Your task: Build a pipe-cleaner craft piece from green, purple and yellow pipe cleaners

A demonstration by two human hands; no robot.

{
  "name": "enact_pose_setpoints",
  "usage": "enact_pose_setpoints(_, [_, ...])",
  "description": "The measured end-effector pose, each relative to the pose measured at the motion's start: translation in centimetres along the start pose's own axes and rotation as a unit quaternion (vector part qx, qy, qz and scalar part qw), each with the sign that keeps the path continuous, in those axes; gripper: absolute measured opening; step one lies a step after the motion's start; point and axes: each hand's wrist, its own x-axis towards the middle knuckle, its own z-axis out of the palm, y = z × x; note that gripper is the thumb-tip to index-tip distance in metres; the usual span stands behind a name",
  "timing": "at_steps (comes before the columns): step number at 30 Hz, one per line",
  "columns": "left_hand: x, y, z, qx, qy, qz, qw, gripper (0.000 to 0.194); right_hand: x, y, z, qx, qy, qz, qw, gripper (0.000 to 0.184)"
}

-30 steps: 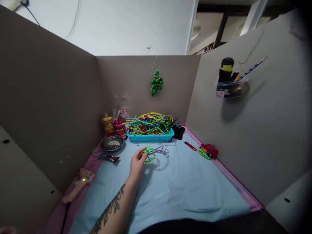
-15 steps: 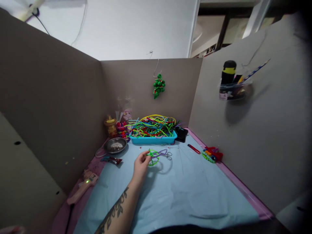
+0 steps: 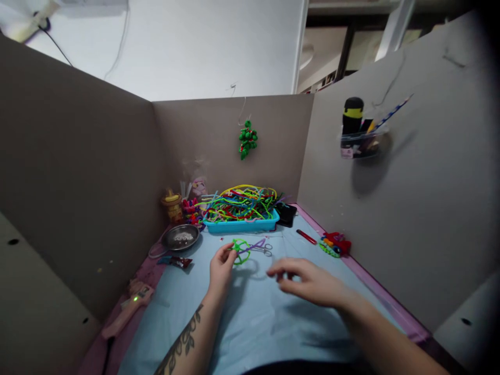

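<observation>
My left hand (image 3: 221,266) pinches a bright green pipe-cleaner shape (image 3: 247,257), round with a hub like a wheel, at its left side. A purple pipe cleaner (image 3: 255,245) runs out to the right from the same spot; whether it is joined to the green one I cannot make out. Just behind and right of them lie the metal scissors (image 3: 267,250) on the blue cloth. My right hand (image 3: 310,284) hovers over the cloth to the right, slightly blurred, fingers apart and holding nothing. A gap separates it from the green shape.
Behind the hands stands a blue tray (image 3: 240,226) heaped with coloured pipe cleaners. At left are a metal bowl (image 3: 180,238), a brown wrapper (image 3: 179,262) and a pink glue gun (image 3: 127,312). A red pen-like tool (image 3: 307,237) and a colourful figure (image 3: 336,244) lie right. Grey panels enclose the table.
My right hand has come into view from the lower right. The left hand keeps its pinch on the green shape. The whole view has shifted slightly.
</observation>
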Motion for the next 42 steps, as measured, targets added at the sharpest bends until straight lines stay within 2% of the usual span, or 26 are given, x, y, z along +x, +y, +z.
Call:
enact_pose_setpoints(4, [-0.1,-0.1,0.0,0.019,-0.009,0.015,1.000,0.039,5.1,1.2,4.9,0.151,0.078,0.059,0.984,0.028])
enact_pose_setpoints(6, [-0.2,-0.2,0.1,0.037,-0.019,0.027,0.999,0.037,6.8,1.9,6.8,0.229,0.118,0.054,0.965,0.031])
enact_pose_setpoints(8, [-0.3,-0.1,0.3,0.057,-0.029,0.036,0.997,0.036,7.6,2.5,7.7,0.282,0.154,0.046,0.946,0.024])
enact_pose_setpoints(13, [-0.5,0.0,0.6,0.078,-0.050,0.038,0.995,0.034,7.4,2.7,7.3,0.319,0.211,0.059,0.922,0.018])
enact_pose_setpoints(17, [-0.4,-0.1,0.6,0.080,-0.048,0.043,0.995,0.033,7.1,2.6,7.2,0.340,0.194,0.056,0.919,0.013])
enact_pose_setpoints(20, [-0.3,-0.2,0.6,0.088,-0.042,0.047,0.994,0.033,7.0,2.7,7.6,0.355,0.179,0.039,0.917,0.021])
enact_pose_setpoints(23, [-0.4,0.0,0.7,0.087,-0.045,0.040,0.994,0.033,7.3,3.2,7.9,0.353,0.205,0.044,0.912,0.021])
enact_pose_setpoints(28, [-0.7,0.3,1.0,0.056,-0.089,0.021,0.994,0.033,8.0,4.5,8.1,0.347,0.256,0.060,0.900,0.026])
enact_pose_setpoints(32, [-0.7,0.2,1.1,0.045,-0.108,0.016,0.993,0.034,8.1,4.5,8.4,0.360,0.265,0.057,0.893,0.029])
enact_pose_setpoints(38, [-0.8,0.0,1.4,0.070,-0.084,0.019,0.994,0.035,8.1,3.9,8.9,0.374,0.275,0.067,0.883,0.033])
enact_pose_setpoints(42, [-0.7,-0.1,1.3,0.078,-0.066,0.025,0.994,0.031,7.8,4.1,8.5,0.352,0.251,0.063,0.900,0.031])
